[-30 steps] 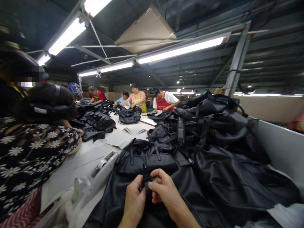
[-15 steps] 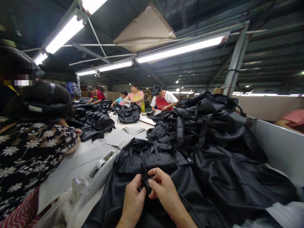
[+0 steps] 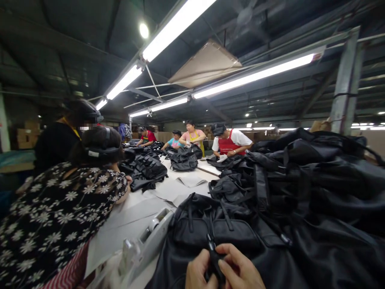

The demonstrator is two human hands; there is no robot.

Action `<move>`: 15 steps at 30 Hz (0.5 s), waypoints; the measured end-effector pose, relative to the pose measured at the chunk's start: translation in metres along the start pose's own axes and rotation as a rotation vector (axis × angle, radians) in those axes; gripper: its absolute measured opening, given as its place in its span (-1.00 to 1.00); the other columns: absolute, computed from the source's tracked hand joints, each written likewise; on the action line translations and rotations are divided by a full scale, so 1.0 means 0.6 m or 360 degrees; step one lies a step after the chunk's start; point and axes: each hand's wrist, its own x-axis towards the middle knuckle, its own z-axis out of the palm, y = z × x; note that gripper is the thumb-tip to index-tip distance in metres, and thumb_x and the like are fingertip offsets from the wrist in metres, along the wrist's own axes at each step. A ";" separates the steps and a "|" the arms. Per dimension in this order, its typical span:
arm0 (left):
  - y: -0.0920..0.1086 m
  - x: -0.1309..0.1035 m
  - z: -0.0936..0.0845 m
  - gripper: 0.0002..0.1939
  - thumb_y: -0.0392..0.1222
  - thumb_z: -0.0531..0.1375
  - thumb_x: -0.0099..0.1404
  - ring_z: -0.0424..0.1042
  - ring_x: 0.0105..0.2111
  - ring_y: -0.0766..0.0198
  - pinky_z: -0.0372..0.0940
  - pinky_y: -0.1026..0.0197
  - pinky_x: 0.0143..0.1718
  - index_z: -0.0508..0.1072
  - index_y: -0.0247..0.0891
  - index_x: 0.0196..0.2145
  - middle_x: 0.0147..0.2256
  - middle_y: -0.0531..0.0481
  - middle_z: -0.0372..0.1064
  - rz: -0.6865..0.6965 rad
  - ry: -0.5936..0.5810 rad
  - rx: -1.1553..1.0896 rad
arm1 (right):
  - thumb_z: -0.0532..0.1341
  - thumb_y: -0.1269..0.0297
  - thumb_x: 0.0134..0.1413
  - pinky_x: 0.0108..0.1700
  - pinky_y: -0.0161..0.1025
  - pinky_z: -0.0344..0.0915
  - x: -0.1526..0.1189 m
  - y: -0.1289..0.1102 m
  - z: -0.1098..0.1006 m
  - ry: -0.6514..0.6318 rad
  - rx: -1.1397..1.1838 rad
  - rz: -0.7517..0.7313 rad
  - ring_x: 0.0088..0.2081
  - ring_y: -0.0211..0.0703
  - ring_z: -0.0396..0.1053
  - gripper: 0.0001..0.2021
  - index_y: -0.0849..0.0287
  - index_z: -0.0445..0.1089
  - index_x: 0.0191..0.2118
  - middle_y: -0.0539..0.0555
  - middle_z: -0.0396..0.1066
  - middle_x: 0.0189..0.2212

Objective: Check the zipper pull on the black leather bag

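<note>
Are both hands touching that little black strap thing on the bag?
Touching. The head view shows the left hand and right hand pinching the black strap between their fingers, above the black bag.

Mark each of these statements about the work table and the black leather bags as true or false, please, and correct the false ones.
1. Both hands, the left hand and the right hand, pinch a small black strap piece on the black leather bag. True.
2. The white tape dispenser lies to the right of that bag. False: it lies to its left, on the pale table.
3. A tall heap of black bags is piled to the right. True.
4. The person in the flower-print black top stands at the far end of the table. False: this person is close by, on the left.
5. The lamps overhead are off. False: they are lit.
</note>
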 end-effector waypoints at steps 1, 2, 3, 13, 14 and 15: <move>0.009 -0.003 -0.003 -0.89 -0.28 0.12 0.13 0.32 -0.44 0.27 0.13 0.30 -0.42 0.45 -0.24 -0.39 -0.50 0.08 0.36 0.0030 -0.0016 -0.0006 | 0.21 0.12 -0.07 -0.54 -0.34 0.27 -0.005 -0.011 0.001 -0.0004 0.0065 0.0049 -0.63 -0.28 0.34 -0.71 0.11 0.37 -0.19 -0.14 0.31 -0.57; 0.018 -0.006 -0.006 -0.89 -0.29 0.10 0.13 0.31 -0.44 0.27 0.13 0.29 -0.41 0.43 -0.25 -0.41 -0.50 0.08 0.34 0.0047 -0.0022 -0.0011 | 0.22 0.12 -0.10 -0.56 -0.35 0.26 -0.010 -0.022 0.002 -0.0018 0.0133 0.0097 -0.65 -0.30 0.32 -0.71 0.12 0.35 -0.21 -0.16 0.29 -0.58; 0.025 -0.008 -0.008 -0.90 -0.30 0.09 0.13 0.30 -0.45 0.27 0.13 0.29 -0.41 0.41 -0.25 -0.43 -0.50 0.08 0.33 0.0048 -0.0017 -0.0012 | 0.23 0.13 -0.14 -0.58 -0.36 0.24 -0.013 -0.032 0.003 -0.0032 0.0191 0.0134 -0.67 -0.32 0.30 -0.70 0.12 0.34 -0.23 -0.18 0.26 -0.60; 0.045 -0.006 -0.016 -0.89 -0.24 0.07 0.20 0.29 -0.46 0.25 0.13 0.29 -0.43 0.32 -0.22 -0.48 -0.52 0.07 0.30 -0.0044 -0.0028 -0.0018 | 0.20 0.21 -0.10 -0.55 -0.35 0.24 -0.020 -0.045 0.021 0.0209 0.0282 0.0031 -0.66 -0.34 0.31 -0.83 0.16 0.33 -0.34 -0.15 0.30 -0.59; 0.046 -0.006 -0.016 -0.88 -0.24 0.07 0.20 0.29 -0.46 0.25 0.14 0.29 -0.43 0.32 -0.22 -0.49 -0.52 0.07 0.30 -0.0039 -0.0026 -0.0009 | 0.20 0.20 -0.11 -0.56 -0.35 0.24 -0.020 -0.047 0.021 0.0229 0.0290 0.0047 -0.67 -0.34 0.31 -0.82 0.16 0.33 -0.35 -0.14 0.31 -0.59; 0.047 -0.006 -0.016 -0.89 -0.24 0.07 0.19 0.30 -0.47 0.25 0.14 0.28 -0.42 0.32 -0.22 -0.48 -0.52 0.07 0.31 -0.0035 -0.0022 -0.0004 | 0.21 0.20 -0.12 -0.56 -0.34 0.24 -0.020 -0.050 0.021 0.0231 0.0301 0.0064 -0.67 -0.33 0.31 -0.81 0.17 0.33 -0.34 -0.14 0.31 -0.59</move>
